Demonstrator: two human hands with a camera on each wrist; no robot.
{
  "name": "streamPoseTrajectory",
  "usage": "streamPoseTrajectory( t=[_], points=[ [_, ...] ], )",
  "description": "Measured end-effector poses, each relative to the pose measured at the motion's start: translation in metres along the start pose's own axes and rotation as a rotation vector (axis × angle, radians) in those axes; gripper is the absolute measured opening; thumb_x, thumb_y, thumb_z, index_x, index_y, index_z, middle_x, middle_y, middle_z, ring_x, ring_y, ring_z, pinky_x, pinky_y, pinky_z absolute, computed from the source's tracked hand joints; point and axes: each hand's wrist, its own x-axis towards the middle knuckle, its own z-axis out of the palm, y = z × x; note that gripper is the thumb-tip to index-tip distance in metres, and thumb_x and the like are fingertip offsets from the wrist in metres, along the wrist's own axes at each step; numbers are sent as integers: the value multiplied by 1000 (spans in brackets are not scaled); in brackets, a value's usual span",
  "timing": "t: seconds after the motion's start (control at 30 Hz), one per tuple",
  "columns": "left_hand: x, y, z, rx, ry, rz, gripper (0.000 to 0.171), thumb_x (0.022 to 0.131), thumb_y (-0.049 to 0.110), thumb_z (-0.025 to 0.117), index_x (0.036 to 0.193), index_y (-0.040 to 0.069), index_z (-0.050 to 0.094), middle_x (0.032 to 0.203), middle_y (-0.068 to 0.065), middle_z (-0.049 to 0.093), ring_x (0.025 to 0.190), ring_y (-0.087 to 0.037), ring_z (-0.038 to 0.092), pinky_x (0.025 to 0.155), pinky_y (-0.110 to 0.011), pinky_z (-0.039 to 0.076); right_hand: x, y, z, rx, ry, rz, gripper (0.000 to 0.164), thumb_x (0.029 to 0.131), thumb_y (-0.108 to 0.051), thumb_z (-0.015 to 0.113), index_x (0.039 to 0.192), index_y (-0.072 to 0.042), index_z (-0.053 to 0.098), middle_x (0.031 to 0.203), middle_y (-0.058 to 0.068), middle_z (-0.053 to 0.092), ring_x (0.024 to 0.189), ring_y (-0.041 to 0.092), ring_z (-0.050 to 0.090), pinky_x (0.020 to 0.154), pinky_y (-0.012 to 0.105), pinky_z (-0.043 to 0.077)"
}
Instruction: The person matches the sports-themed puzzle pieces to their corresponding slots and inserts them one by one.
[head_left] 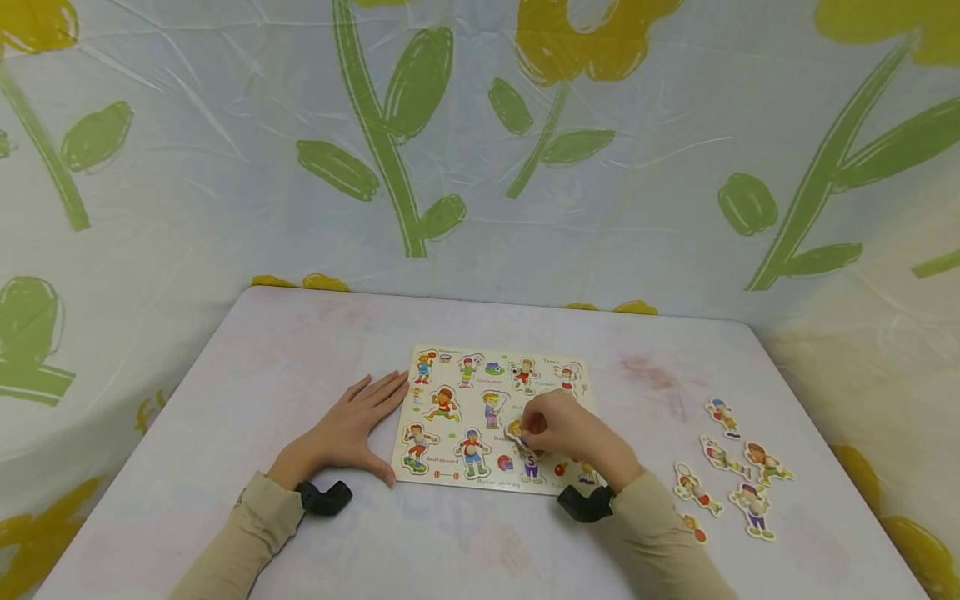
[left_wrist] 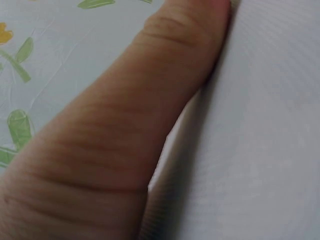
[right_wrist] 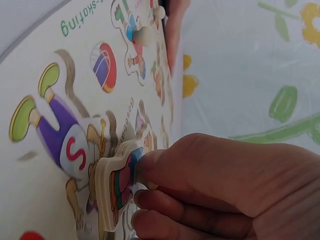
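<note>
A wooden peg puzzle board with sports figures and printed words lies flat on the table. My right hand pinches a puzzle piece between thumb and fingers over the board's lower right part. In the right wrist view that piece is tilted, close to a printed figure with an S on its shirt. My left hand lies spread beside the board, fingertips at its left edge and thumb by the lower left corner. Only a close part of the left hand shows in the left wrist view.
On the table to the right lies a loose group of pieces, among them a tennis figure, a purple-trousered figure and a blue-capped figure. A flower-patterned cloth hangs behind and at both sides.
</note>
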Motion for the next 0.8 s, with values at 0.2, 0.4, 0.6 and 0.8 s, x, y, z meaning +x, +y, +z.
streamPoseTrajectory(
  t=[0.2,0.4,0.6,0.8],
  points=[
    [0,1,1,-16,-10,-11,142,54,95,59,157,5,23,165,-9,18,151,-29,15,119,-54,9,8,-5,4,7,-6,-4,10,83,-4,73,78,-11,69,69,-7,57,63,9,50,58,24,47],
    [0,2,1,-26,4,-8,141,54,94,60,157,4,24,164,-10,19,150,-31,17,118,-56,11,19,-5,8,24,1,-12,11,85,-7,75,76,-12,70,68,-9,60,62,8,52,58,23,48],
    [0,4,0,-7,-6,-12,142,54,95,59,157,5,24,165,-10,19,151,-30,16,119,-55,11,27,-4,11,26,7,-5,15,86,-11,77,74,-14,69,67,-9,61,58,7,53,55,24,48],
    [-1,5,1,-3,15,-5,141,54,93,61,156,3,26,164,-12,21,150,-32,19,117,-56,13,34,-4,13,16,22,28,18,85,-16,78,71,-16,67,63,-8,58,56,9,51,50,24,45]
  ],
)
